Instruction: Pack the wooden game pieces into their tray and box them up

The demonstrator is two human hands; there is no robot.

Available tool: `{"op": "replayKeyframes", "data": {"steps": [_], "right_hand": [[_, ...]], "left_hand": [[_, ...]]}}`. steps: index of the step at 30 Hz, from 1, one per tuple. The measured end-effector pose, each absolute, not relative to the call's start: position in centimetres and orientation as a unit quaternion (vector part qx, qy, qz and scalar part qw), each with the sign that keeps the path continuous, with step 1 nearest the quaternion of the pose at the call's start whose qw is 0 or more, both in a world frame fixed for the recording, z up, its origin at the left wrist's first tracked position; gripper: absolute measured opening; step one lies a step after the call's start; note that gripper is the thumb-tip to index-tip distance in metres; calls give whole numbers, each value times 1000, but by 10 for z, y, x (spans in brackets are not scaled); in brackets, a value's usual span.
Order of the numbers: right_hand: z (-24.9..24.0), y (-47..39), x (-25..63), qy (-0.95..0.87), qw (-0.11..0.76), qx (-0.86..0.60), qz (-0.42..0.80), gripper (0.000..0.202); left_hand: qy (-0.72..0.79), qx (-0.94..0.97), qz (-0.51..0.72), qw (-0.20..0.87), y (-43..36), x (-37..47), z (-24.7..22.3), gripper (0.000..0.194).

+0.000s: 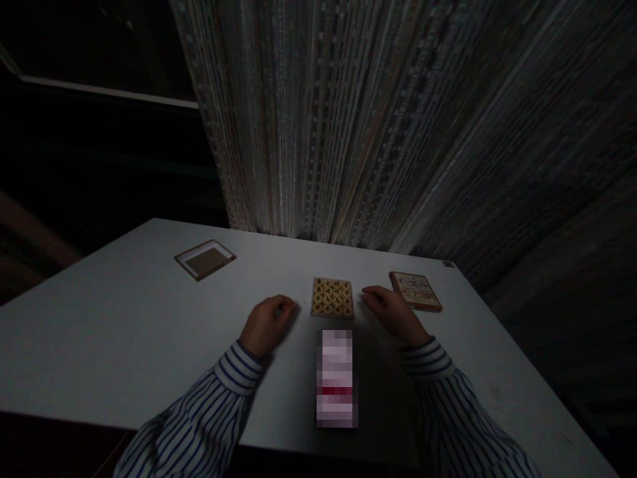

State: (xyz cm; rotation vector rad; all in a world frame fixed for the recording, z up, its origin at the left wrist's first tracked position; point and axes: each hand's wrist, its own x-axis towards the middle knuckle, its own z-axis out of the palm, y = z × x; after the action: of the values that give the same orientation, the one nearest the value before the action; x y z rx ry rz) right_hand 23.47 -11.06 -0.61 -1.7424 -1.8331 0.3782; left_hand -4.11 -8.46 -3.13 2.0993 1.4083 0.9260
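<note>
The left hand (267, 325) and right hand (391, 312) are apart at the white bench (124, 332), fingers curled; I can't tell if they are closed all the way. Between them sit round game pieces (332, 298), packed in rows. A flat box (419, 292) is just beside the right hand.

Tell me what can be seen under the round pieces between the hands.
The round pieces sit packed in rows, dark-marked faces upward, hiding whatever is directly beneath. White tabletop shows around them.
</note>
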Motion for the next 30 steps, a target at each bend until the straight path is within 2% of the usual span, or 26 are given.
{"op": "replayKeyframes", "data": {"steps": [9, 18, 26, 30], "right_hand": [[39, -85, 202, -740, 254, -613, 115, 26], [43, -38, 137, -803, 183, -547, 152, 26], [30, -3, 75, -834, 139, -494, 202, 26], [22, 12, 48, -841, 131, -477, 219, 26]], "left_hand": [[552, 725, 334, 241, -78, -85, -19, 48], [604, 718, 281, 203, -76, -139, -27, 52], [676, 584, 377, 244, -66, -181, -29, 58], [689, 532, 429, 242, -51, -202, -35, 51]]}}
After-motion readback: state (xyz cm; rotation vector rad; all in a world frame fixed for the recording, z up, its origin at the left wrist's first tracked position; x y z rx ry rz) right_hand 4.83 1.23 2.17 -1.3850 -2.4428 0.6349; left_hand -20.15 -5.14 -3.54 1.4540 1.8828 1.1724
